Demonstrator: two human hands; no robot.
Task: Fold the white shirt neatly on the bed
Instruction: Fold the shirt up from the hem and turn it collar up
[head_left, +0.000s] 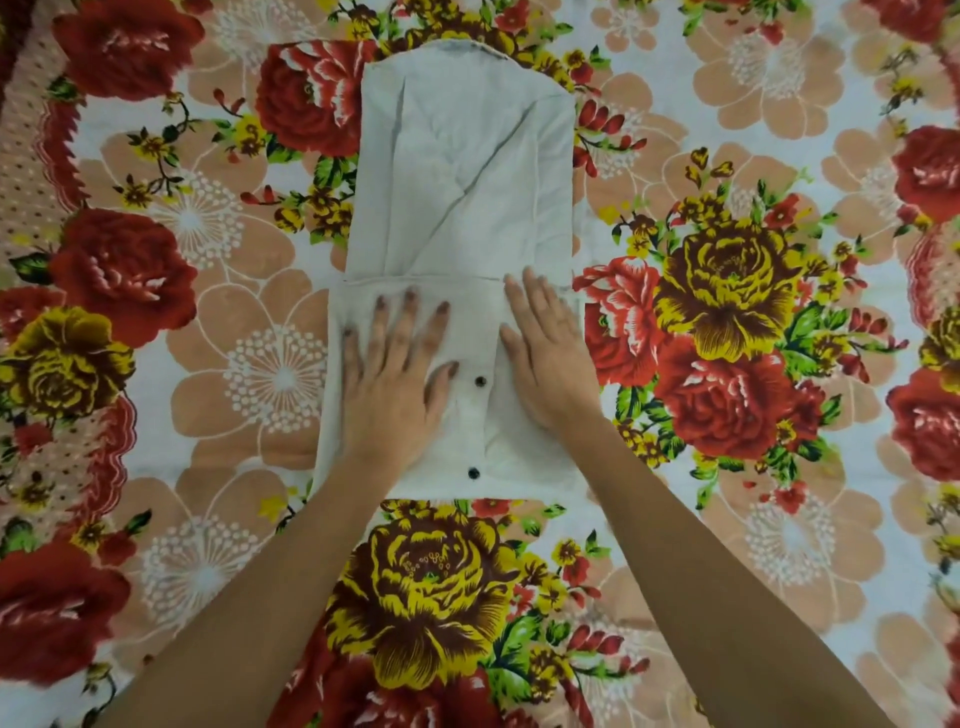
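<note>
Lying flat on the floral bedsheet (727, 130), the white shirt (457, 208) sat folded into a long narrow strip, collar at the far end. On its near flap, the left hand (397, 374) pressed down with fingers spread wide, palm flat. Two dark buttons (480, 381) showed between the hands. Just beside them, the right hand (548, 358) lay flat too, fingers together, gripping nothing.

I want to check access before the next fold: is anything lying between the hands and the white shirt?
Nothing visible. The left hand and the right hand both lie flat directly on the white shirt, on its folded-up lower part.
</note>
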